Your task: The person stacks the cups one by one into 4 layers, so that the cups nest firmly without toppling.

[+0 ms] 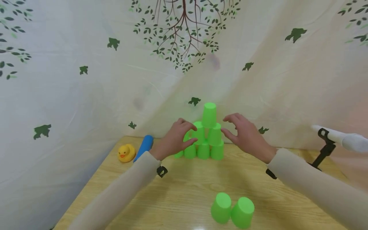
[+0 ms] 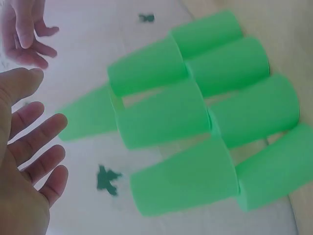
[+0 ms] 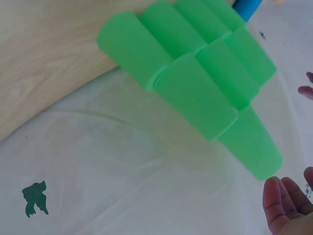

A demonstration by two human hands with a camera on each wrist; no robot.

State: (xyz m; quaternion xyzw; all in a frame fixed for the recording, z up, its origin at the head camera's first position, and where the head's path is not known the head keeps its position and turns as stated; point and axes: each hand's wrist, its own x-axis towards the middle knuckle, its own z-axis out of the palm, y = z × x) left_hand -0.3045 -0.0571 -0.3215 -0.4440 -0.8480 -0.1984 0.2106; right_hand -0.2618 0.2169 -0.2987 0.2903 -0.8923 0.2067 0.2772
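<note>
A pyramid of green upside-down cups stands at the back of the table, with several in the bottom row, three above and a single top cup (image 1: 209,115). My left hand (image 1: 179,138) is left of the pyramid, covering part of its left side in the head view. To the right, my right hand (image 1: 244,134) faces it, apart from the cups in that view. Both hands hold nothing, fingers loosely bent. In the left wrist view, my left fingers (image 2: 41,134) are close to the top cup (image 2: 90,113). My right fingers (image 3: 279,198) are near its end in the right wrist view.
Two more upside-down green cups (image 1: 221,207) stand side by side near the table's front. A yellow rubber duck (image 1: 126,152) and a blue cylinder (image 1: 145,147) lie at the back left. A white object on a black stand (image 1: 323,155) is at the right.
</note>
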